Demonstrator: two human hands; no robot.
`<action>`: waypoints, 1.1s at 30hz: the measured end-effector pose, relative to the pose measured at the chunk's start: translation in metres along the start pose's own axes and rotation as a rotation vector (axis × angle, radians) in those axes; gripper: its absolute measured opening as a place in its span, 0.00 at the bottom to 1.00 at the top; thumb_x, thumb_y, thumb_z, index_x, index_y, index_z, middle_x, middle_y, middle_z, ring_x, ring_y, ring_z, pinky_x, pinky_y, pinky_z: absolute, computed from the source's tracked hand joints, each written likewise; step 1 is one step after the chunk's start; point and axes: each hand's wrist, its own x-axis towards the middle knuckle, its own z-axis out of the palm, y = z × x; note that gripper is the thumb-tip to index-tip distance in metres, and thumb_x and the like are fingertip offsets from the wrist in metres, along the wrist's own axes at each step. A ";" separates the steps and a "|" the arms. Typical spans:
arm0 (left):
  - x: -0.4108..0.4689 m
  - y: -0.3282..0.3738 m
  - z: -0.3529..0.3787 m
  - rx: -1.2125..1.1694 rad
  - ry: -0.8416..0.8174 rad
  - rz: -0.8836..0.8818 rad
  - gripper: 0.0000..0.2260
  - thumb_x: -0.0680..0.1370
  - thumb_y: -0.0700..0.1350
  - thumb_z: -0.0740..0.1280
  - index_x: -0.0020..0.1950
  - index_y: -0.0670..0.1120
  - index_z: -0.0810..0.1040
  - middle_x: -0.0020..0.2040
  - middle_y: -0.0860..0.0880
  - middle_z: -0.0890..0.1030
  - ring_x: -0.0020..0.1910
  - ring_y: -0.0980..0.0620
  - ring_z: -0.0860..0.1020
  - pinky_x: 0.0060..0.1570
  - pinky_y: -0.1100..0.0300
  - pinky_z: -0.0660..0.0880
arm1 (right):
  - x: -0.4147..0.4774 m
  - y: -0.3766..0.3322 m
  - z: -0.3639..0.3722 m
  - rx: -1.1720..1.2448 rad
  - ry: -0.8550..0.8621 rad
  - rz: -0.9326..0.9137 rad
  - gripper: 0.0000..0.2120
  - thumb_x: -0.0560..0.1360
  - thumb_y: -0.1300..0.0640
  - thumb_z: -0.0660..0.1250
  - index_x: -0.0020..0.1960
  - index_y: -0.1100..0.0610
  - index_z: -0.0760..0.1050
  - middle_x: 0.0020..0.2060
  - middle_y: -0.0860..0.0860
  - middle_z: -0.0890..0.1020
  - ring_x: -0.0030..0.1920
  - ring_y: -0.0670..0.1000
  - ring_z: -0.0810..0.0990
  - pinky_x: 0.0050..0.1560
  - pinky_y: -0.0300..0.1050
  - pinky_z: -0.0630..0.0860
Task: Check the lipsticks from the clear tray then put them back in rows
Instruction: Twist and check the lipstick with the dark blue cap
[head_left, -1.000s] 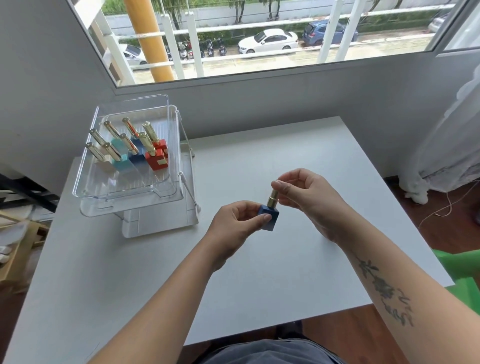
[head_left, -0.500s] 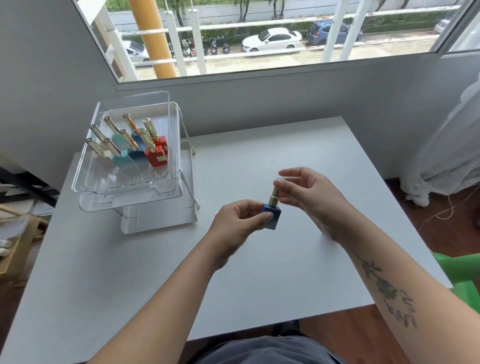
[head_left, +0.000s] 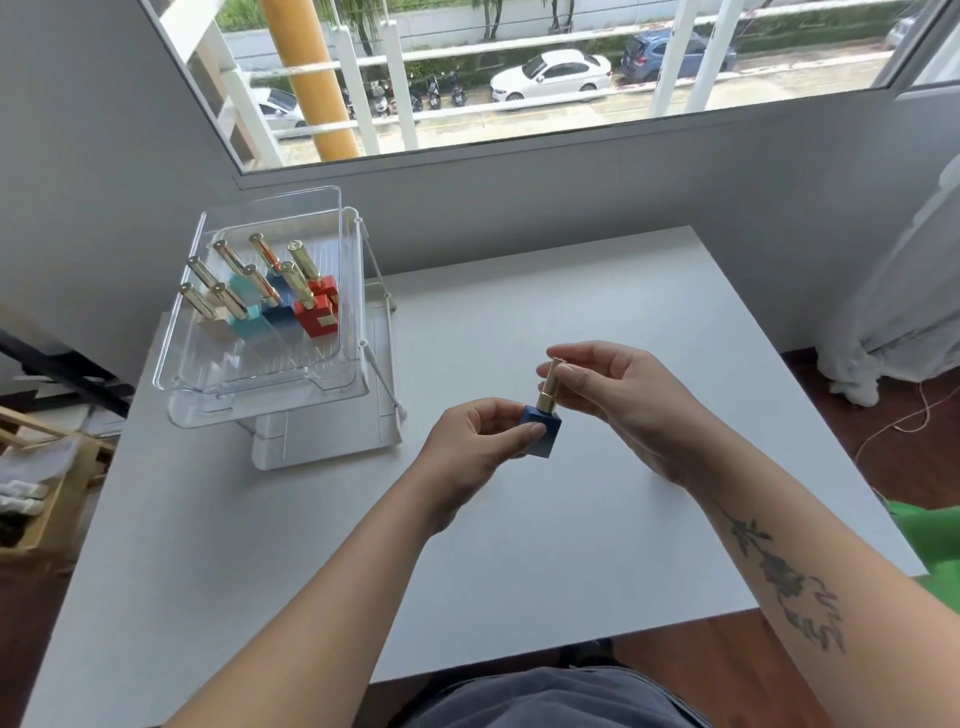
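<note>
blue-based gold lipstick upright; seven stand in clear tray.

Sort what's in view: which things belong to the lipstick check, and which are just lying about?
Job: blue lipstick, base held by left hand, cap pinched by right hand; clear tray; lipsticks standing in it.
Lying about: wooden crate, white curtain, green object.

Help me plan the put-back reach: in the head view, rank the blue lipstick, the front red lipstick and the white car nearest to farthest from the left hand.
1. Blue lipstick: gripped by the left hand itself.
2. Front red lipstick: in the clear tray, left and farther back.
3. White car: outdoors, by far the farthest.
</note>
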 end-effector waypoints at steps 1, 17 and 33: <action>0.000 0.000 0.000 0.000 -0.001 0.002 0.13 0.70 0.50 0.75 0.53 0.48 0.84 0.50 0.48 0.87 0.55 0.45 0.82 0.63 0.48 0.76 | 0.000 0.000 -0.001 -0.010 -0.003 -0.005 0.10 0.77 0.60 0.67 0.58 0.59 0.79 0.50 0.53 0.86 0.52 0.50 0.85 0.55 0.40 0.80; 0.003 0.001 0.013 0.011 0.019 0.026 0.08 0.75 0.44 0.73 0.54 0.46 0.83 0.49 0.49 0.87 0.52 0.50 0.84 0.51 0.63 0.77 | 0.004 0.008 -0.004 -0.093 0.056 -0.019 0.03 0.76 0.61 0.70 0.48 0.60 0.78 0.44 0.57 0.85 0.44 0.53 0.84 0.56 0.51 0.80; 0.006 -0.007 0.021 0.090 0.050 0.000 0.07 0.76 0.44 0.72 0.53 0.47 0.82 0.49 0.48 0.86 0.52 0.50 0.83 0.55 0.60 0.78 | 0.007 0.018 -0.008 -0.129 0.060 -0.005 0.04 0.77 0.62 0.67 0.47 0.56 0.81 0.45 0.57 0.86 0.48 0.55 0.85 0.53 0.45 0.81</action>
